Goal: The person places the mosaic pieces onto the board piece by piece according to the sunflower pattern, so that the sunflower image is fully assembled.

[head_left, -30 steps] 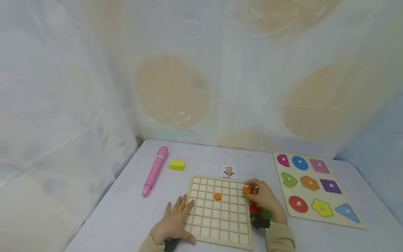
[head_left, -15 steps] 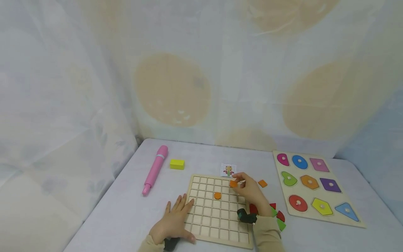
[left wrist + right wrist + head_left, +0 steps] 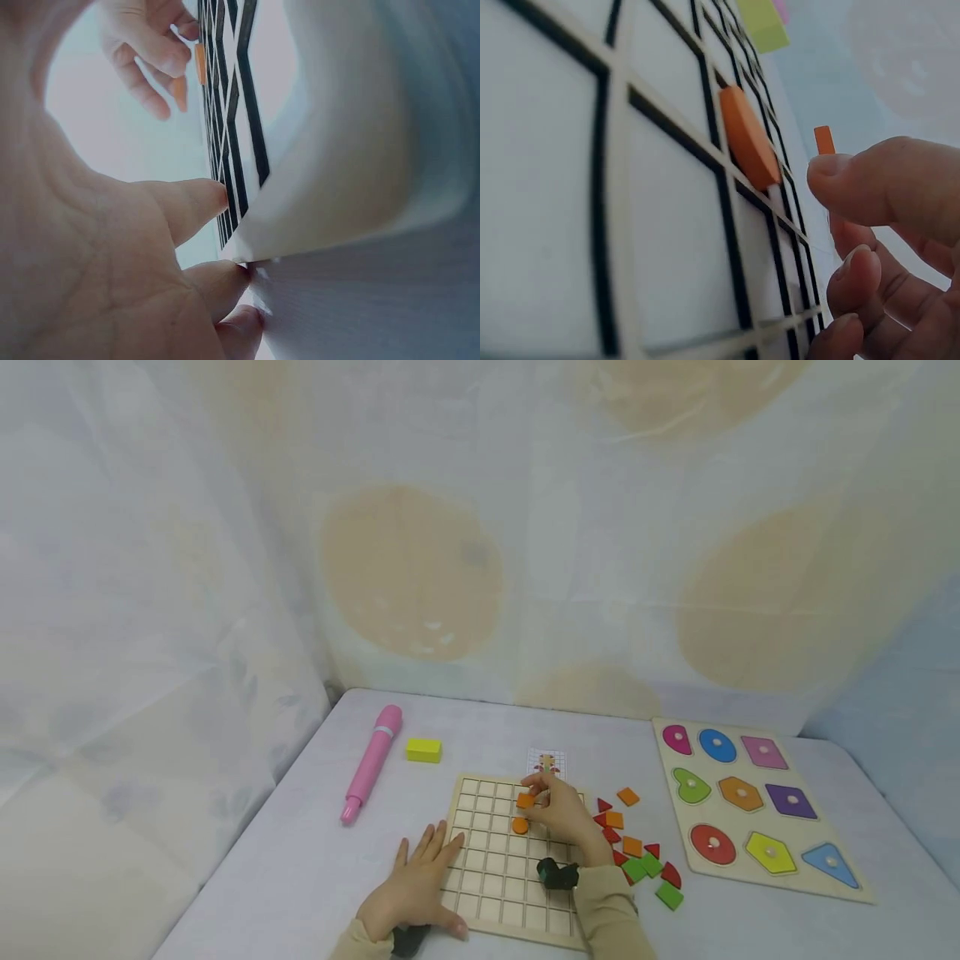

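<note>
My right hand (image 3: 561,814) pinches an orange square tile (image 3: 525,800) between thumb and fingers, over the far part of a wooden grid board (image 3: 491,887). In the right wrist view the edge of that square tile (image 3: 823,139) shows past the thumb. Just nearer than it, an orange round piece (image 3: 520,826) sits in one of the board's cells. My left hand (image 3: 412,885) lies with fingers spread at the board's left edge; in the left wrist view its fingertips (image 3: 217,196) rest on the board's rim and beside it.
Right of the board lie loose orange tiles (image 3: 632,846), green tiles (image 3: 670,895) and red pieces (image 3: 671,875). A small pattern card (image 3: 547,760) lies behind the board. A shape puzzle (image 3: 750,852) is at far right; a yellow block (image 3: 423,751) and pink tube (image 3: 371,768) are at left.
My right hand has moved left with the orange square tile, from the board's right edge to just behind the round piece, uncovering loose pieces. The left hand has stayed put.
</note>
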